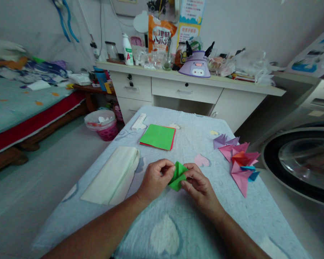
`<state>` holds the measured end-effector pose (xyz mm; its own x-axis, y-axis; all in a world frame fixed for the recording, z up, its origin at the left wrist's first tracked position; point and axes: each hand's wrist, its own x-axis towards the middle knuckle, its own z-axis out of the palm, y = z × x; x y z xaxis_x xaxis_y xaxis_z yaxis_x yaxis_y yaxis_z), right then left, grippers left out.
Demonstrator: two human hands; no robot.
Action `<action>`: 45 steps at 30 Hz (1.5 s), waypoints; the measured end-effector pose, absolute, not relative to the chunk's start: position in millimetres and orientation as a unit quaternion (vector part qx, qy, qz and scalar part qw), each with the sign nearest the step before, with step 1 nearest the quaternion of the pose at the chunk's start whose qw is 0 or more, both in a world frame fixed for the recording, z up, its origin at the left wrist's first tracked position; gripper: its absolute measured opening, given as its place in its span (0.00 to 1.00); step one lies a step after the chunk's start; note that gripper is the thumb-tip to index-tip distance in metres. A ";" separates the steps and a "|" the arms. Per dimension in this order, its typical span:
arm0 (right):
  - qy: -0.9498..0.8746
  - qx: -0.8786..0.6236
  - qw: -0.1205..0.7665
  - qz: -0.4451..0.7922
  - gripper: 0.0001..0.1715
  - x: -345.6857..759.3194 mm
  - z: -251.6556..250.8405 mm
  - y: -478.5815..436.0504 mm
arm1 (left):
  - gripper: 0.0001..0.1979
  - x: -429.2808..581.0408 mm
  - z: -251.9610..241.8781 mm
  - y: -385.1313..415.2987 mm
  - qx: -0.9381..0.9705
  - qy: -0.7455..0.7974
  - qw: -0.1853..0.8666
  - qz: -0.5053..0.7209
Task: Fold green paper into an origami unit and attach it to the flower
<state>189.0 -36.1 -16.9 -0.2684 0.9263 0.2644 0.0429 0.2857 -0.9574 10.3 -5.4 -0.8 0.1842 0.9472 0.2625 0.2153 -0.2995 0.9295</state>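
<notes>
Between my two hands is a small piece of folded green origami paper, with creased flaps facing up. My left hand pinches its left edge between thumb and forefinger. On the other side, the fingers and thumb of my right hand are closed on its right edge. A stack of square origami paper, green on top with red showing beneath, lies farther back on the table. To the right sit several folded paper pieces in purple, pink, red and blue.
A folded whitish paper or bag lies left on the cloth-covered table, with a small white box behind it. A cluttered white desk stands beyond. Left on the floor is a pink bin; a washing machine stands right.
</notes>
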 end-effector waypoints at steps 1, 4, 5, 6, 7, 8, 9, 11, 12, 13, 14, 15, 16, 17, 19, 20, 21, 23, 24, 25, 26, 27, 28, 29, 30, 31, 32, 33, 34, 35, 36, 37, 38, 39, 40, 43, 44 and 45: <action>-0.653 -0.374 0.471 0.459 0.02 188.7 -16.1 -36.4 | 0.08 10.4 -0.9 -5.5 0.658 0.436 0.403 0.464; -0.675 -0.375 0.458 0.441 0.01 187.7 -14.2 -36.8 | 0.07 10.2 -1.6 -5.8 0.645 0.419 0.433 0.469; -0.680 -0.376 0.454 0.436 0.02 187.3 -13.6 -36.8 | 0.07 10.0 -2.1 -5.8 0.639 0.412 0.446 0.472; -0.684 -0.376 0.451 0.432 0.02 187.1 -13.0 -36.6 | 0.08 9.7 -2.7 -5.8 0.632 0.405 0.460 0.474; -0.688 -0.376 0.449 0.429 0.02 186.9 -12.4 -36.3 | 0.08 9.4 -3.5 -5.6 0.624 0.397 0.476 0.476; -0.690 -0.377 0.445 0.429 0.03 186.8 -11.9 -36.1 | 0.08 9.2 -4.3 -5.3 0.616 0.390 0.491 0.476; -0.693 -0.376 0.442 0.429 0.03 186.8 -11.5 -35.9 | 0.09 9.0 -5.1 -4.9 0.608 0.385 0.504 0.477; -0.697 -0.376 0.436 0.428 0.04 187.1 -11.0 -35.6 | 0.09 8.7 -6.2 -3.8 0.594 0.381 0.524 0.476; -0.699 -0.376 0.432 0.428 0.04 187.3 -10.8 -35.5 | 0.09 8.7 -6.5 -3.3 0.589 0.381 0.531 0.475; -0.701 -0.376 0.430 0.427 0.04 187.4 -10.7 -35.5 | 0.09 8.8 -6.6 -2.8 0.585 0.382 0.536 0.475; -0.703 -0.377 0.427 0.426 0.04 187.5 -10.5 -35.6 | 0.09 8.9 -6.5 -2.4 0.582 0.383 0.539 0.473; -0.705 -0.377 0.425 0.425 0.04 187.5 -10.3 -35.7 | 0.09 9.1 -6.2 -2.1 0.581 0.385 0.540 0.472; -0.707 -0.378 0.422 0.424 0.05 187.3 -10.0 -35.8 | 0.09 9.3 -5.9 -1.9 0.581 0.388 0.539 0.471; -0.708 -0.379 0.419 0.424 0.05 187.1 -9.8 -35.8 | 0.09 9.5 -5.5 -1.8 0.582 0.392 0.537 0.469; -0.711 -0.379 0.416 0.422 0.05 186.6 -9.5 -35.8 | 0.09 10.0 -4.7 -2.1 0.583 0.400 0.529 0.470; -0.712 -0.379 0.414 0.422 0.05 186.4 -9.5 -35.8 | 0.08 10.3 -4.2 -2.4 0.584 0.404 0.524 0.470; -0.712 -0.380 0.413 0.422 0.06 186.3 -9.6 -35.8 | 0.08 10.6 -3.7 -2.7 0.585 0.408 0.519 0.471; -0.712 -0.381 0.410 0.423 0.05 186.2 -10.0 -36.1 | 0.08 10.9 -2.9 -3.6 0.588 0.413 0.511 0.472; -0.712 -0.382 0.409 0.424 0.05 186.2 -10.4 -36.3 | 0.08 11.1 -2.6 -4.0 0.590 0.414 0.507 0.472; -0.711 -0.382 0.409 0.425 0.05 186.2 -10.8 -36.6 | 0.08 11.2 -2.4 -4.4 0.593 0.414 0.504 0.473; -0.711 -0.381 0.409 0.426 0.05 186.2 -11.2 -36.8 | 0.08 11.2 -2.2 -4.7 0.595 0.413 0.501 0.473; -0.712 -0.379 0.408 0.428 0.05 186.2 -11.5 -36.9 | 0.08 11.2 -2.2 -5.0 0.598 0.413 0.498 0.473; -0.712 -0.377 0.408 0.429 0.05 186.2 -11.8 -37.0 | 0.08 11.1 -2.3 -5.3 0.603 0.412 0.494 0.473; -0.713 -0.375 0.408 0.430 0.05 186.1 -11.9 -37.1 | 0.08 11.0 -2.5 -5.4 0.607 0.412 0.489 0.472; -0.713 -0.374 0.408 0.430 0.05 186.1 -11.9 -37.1 | 0.08 10.8 -2.8 -5.6 0.612 0.411 0.484 0.470; -0.714 -0.372 0.408 0.430 0.05 186.0 -11.8 -37.2 | 0.08 10.6 -3.1 -5.7 0.617 0.409 0.481 0.470; -0.716 -0.371 0.407 0.429 0.06 185.9 -11.6 -37.2 | 0.08 10.4 -3.5 -5.8 0.621 0.408 0.478 0.469; -0.718 -0.370 0.406 0.427 0.06 185.7 -11.3 -37.3 | 0.08 10.2 -3.9 -5.9 0.624 0.406 0.476 0.468; -0.720 -0.369 0.405 0.426 0.06 185.5 -10.9 -37.3 | 0.08 10.0 -4.4 -6.0 0.627 0.405 0.473 0.468; -0.722 -0.368 0.403 0.425 0.06 185.2 -10.5 -37.3 | 0.08 9.9 -4.8 -6.1 0.630 0.405 0.469 0.468; -0.723 -0.368 0.402 0.424 0.07 184.9 -10.2 -37.3 | 0.09 10.0 -5.1 -6.3 0.634 0.405 0.465 0.468; -0.723 -0.368 0.401 0.424 0.07 184.6 -9.8 -37.3 | 0.09 10.1 -5.4 -6.4 0.637 0.405 0.460 0.468; -0.723 -0.369 0.402 0.424 0.07 184.3 -9.6 -37.2 | 0.09 10.3 -5.5 -6.6 0.639 0.405 0.457 0.467; -0.721 -0.370 0.403 0.425 0.07 184.1 -9.4 -37.2 | 0.10 10.6 -5.5 -6.8 0.641 0.404 0.456 0.467; -0.719 -0.371 0.405 0.427 0.07 184.1 -9.2 -37.1 | 0.10 11.0 -5.4 -7.0 0.641 0.403 0.456 0.467; -0.709 -0.371 0.411 0.436 0.06 184.7 -9.2 -37.2 | 0.13 12.0 -3.9 -7.8 0.636 0.402 0.465 0.466; -0.706 -0.372 0.412 0.440 0.06 185.1 -9.3 -37.3 | 0.14 12.1 -3.1 -8.2 0.632 0.400 0.474 0.465; -0.702 -0.373 0.414 0.444 0.06 185.5 -9.4 -37.5 | 0.16 11.9 -2.3 -8.5 0.627 0.395 0.485 0.465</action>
